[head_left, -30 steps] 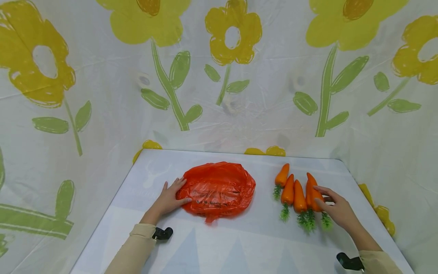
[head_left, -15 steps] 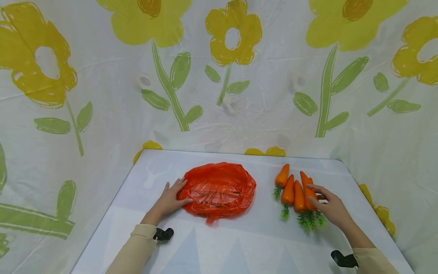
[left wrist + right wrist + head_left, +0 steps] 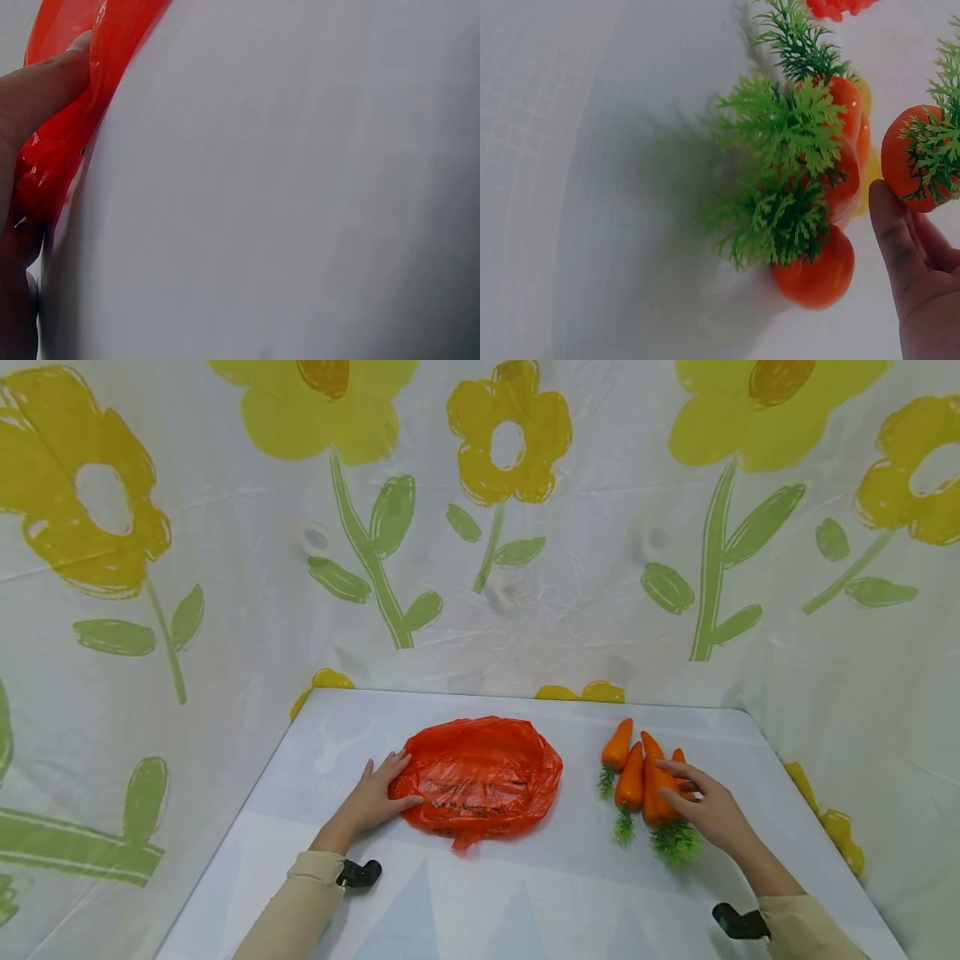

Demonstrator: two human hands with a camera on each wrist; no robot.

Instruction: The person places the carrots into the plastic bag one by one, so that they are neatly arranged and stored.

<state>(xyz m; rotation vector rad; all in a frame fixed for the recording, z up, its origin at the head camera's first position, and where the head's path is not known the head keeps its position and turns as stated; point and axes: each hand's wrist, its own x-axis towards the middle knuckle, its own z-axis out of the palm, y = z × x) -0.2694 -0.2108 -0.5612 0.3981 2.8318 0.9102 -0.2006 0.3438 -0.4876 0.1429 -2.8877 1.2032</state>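
Over on the left, the left hand point(image 3: 370, 800) lies flat, fingers straight, pressing the near-left edge of the crumpled orange plastic bag point(image 3: 480, 777) onto the white table point(image 3: 480, 893). The bag sits mid-table, mouth not open as far as I can tell. To the right, the toy carrots point(image 3: 637, 772) lie bunched together, leafy tops toward the person, and the right hand point(image 3: 708, 814) curls round the rightmost ones (two, it seems). This looks like the gathering step; next, likely, a firm lift while the bag's mouth gets opened.
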